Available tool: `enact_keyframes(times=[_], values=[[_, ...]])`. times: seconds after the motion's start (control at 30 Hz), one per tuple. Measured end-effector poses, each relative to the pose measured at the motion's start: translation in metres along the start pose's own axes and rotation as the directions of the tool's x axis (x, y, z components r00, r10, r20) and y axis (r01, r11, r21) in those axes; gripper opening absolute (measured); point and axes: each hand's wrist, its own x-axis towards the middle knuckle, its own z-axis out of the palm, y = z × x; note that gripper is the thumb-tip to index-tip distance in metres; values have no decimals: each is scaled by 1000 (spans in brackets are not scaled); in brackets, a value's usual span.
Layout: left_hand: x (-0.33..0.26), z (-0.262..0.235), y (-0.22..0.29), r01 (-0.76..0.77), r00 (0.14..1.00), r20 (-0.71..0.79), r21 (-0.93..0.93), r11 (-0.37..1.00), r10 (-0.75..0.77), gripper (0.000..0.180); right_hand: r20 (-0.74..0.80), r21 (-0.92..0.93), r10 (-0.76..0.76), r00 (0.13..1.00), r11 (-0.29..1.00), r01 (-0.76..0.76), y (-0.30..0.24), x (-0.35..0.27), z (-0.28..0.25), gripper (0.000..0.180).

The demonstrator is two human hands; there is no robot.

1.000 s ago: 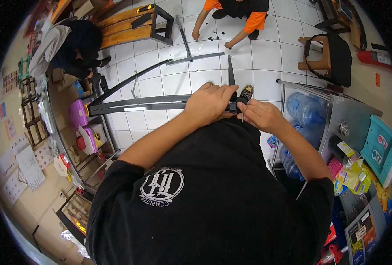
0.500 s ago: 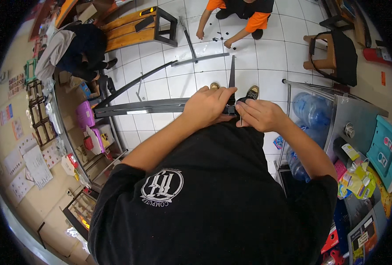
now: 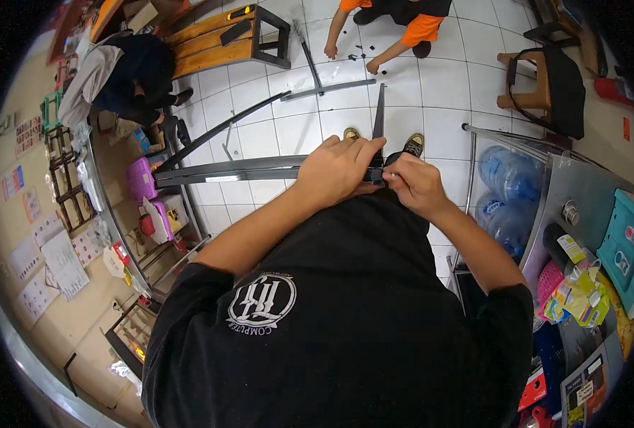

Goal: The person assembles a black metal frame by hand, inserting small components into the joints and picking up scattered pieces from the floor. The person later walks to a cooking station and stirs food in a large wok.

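Observation:
Long dark grey metal bars run from the left side to my hands and meet an upright, tapering bar at a corner. My left hand is closed round the bars just left of that corner, its thumb and forefinger near the joint. Against the corner's right side, my right hand is closed in a pinch on a small thin metal piece, of which only a bright tip shows. Its kind is hidden by the fingers. Something round and dark sits just above the right fingertips.
Ahead, a person in orange sleeves crouches over small black parts on the tiled floor. Another person bends at the left beside a wooden bench. Blue water jugs stand on a rack at right, near a stool.
My right hand has turned and curled its fingers tighter at the corner; the thin rod seen below them earlier no longer shows there. The left hand keeps its hold. The view has shifted slightly.

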Motion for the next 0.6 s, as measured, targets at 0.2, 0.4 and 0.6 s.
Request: enact_keyframes(times=[0.2, 0.4, 0.6], values=[[1, 0, 0, -3, 1000, -4, -8, 1000, 3, 78, 91, 27, 364, 927, 930, -367, -13, 3, -4, 12], [0, -2, 0, 15, 1000, -6, -6, 1000, -15, 81, -107, 148, 279, 954, 954, -262, -19, -10, 1, 7], [5, -14, 5, 31, 999, 42, -48, 998, -29, 80, 171, -441, 99, 980, 897, -14, 7, 0, -28, 18]])
